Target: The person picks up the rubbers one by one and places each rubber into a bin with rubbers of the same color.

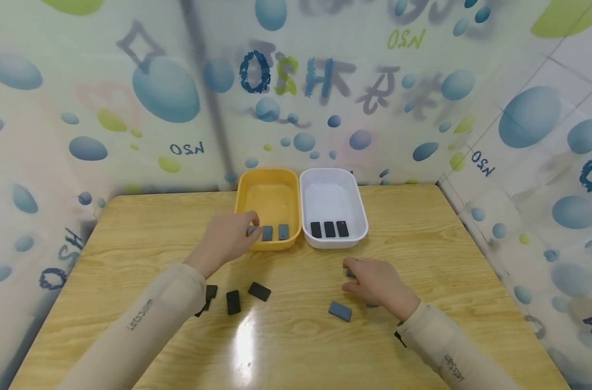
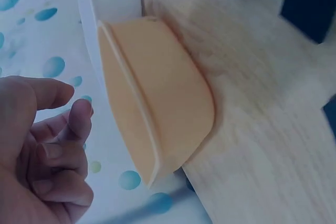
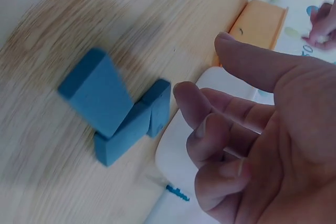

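My left hand (image 1: pixel 227 238) hovers over the left front of a yellow plastic bin (image 1: pixel 271 246), thumb and fingers apart with nothing between them. Inside that bin a row of blue-grey rectangular blocks (image 1: pixel 283 232) lies along the front; the leftmost is partly hidden by my fingers. My right hand (image 1: pixel 378 280) is above the table, nearest to several blue-grey blocks (image 3: pixel 100 93) that lean on or touch one another. In the right wrist view its thumb and loosely bent fingers are apart and hold nothing. One blue-grey block (image 1: pixel 340 311) lies in front of this hand.
A white bin (image 1: pixel 331 195) stands against the yellow one, with 3 black blocks (image 1: pixel 330 229) along its front. Several black blocks (image 1: pixel 233 302) lie on the wooden table (image 1: pixel 296 346) near my left sleeve. Another dark piece (image 1: pixel 400 339) shows beside my right cuff. A printed curtain hangs behind.
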Action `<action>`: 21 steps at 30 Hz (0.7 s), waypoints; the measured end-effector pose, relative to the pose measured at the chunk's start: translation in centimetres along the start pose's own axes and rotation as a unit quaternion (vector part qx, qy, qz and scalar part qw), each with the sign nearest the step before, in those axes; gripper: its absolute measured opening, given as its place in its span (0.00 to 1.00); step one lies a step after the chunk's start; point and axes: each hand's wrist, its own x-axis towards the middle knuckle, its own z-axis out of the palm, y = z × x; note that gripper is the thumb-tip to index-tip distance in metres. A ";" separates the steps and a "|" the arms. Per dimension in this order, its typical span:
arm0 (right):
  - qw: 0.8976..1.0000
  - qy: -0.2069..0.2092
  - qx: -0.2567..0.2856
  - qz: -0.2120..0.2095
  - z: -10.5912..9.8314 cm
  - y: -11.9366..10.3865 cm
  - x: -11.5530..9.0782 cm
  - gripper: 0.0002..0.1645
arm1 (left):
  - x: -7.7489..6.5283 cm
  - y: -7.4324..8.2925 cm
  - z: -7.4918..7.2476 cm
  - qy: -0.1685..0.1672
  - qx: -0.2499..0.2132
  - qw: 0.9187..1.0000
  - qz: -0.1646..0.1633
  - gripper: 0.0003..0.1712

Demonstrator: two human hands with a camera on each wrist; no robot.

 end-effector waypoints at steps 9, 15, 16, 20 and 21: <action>0.999 -0.013 0.013 0.028 0.0 1.6 -0.6 0.25 | -4.8 0.3 1.7 -0.010 -0.001 1.000 0.023 0.09; 0.999 -0.014 0.023 0.030 -0.1 1.9 -0.8 0.25 | -6.5 0.4 2.0 -0.015 0.009 1.000 0.018 0.09; 0.999 -0.014 0.023 0.030 -0.1 2.0 -0.8 0.25 | -6.6 0.3 2.0 -0.017 0.013 1.000 0.017 0.09; 0.999 -0.013 0.023 0.025 -0.4 1.9 -0.8 0.25 | -6.8 0.1 1.8 -0.028 0.016 0.999 0.005 0.10; 0.999 -0.013 0.022 0.023 -0.4 1.9 -0.7 0.25 | -6.8 0.0 1.8 -0.031 0.016 0.999 0.002 0.10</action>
